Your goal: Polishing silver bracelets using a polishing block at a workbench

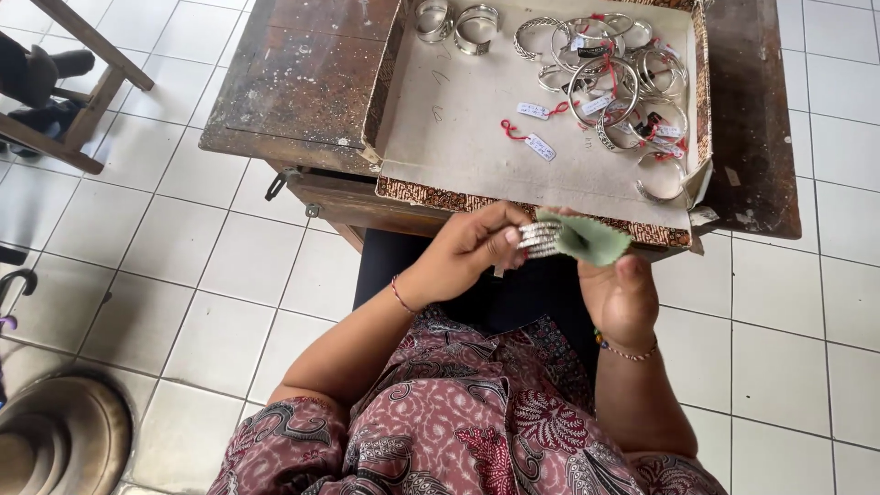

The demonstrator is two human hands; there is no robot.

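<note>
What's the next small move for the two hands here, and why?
Probably rub the green cloth along the silver bracelet. The left hand pinches the bracelet, and the right hand presses the cloth against its end. More bracelets lie in the shallow box on the wooden table.

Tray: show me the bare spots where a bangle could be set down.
The tray is bare through its left and middle, from the two cuffs down to the front rim, left of the loose tags. Its right side is crowded with tagged bangles. The dark desktop left of the tray is also bare.
</note>
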